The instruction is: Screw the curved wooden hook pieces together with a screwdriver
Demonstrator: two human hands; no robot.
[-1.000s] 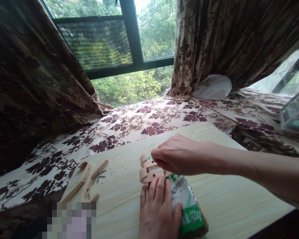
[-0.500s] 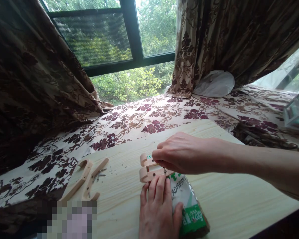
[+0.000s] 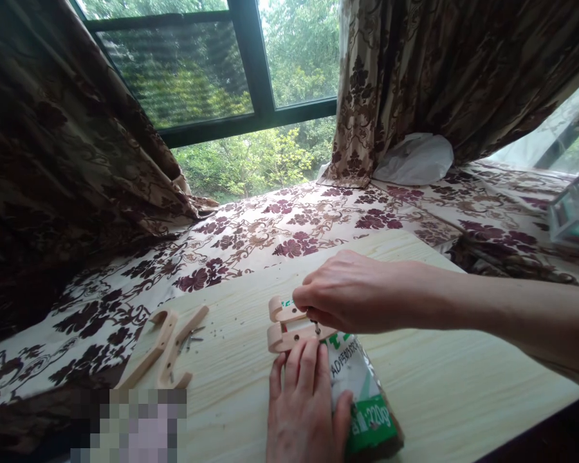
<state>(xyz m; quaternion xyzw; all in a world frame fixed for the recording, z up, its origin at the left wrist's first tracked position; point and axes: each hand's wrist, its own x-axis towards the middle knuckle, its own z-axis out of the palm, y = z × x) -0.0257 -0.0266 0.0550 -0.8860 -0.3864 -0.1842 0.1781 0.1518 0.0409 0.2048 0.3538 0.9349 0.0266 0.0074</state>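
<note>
- Where the left hand (image 3: 302, 405) lies flat, its fingers slightly apart, it presses on the green-and-white packet (image 3: 374, 421) and touches the near wooden hook (image 3: 298, 338).
- Just beyond, the right hand (image 3: 335, 296) is curled into a fist; a thin dark shaft (image 3: 317, 327) pokes out beneath, the rest hidden.
- Next to the near hook, the far wooden hook (image 3: 284, 312) also lies on the packet, well in from the worktop's (image 3: 231, 386) left edge.
- Along that edge rest two loose hooks (image 3: 160, 347), screws (image 3: 197, 330) beside them.
- Past the worktop's far edge spreads flowered cloth (image 3: 296, 222).
</note>
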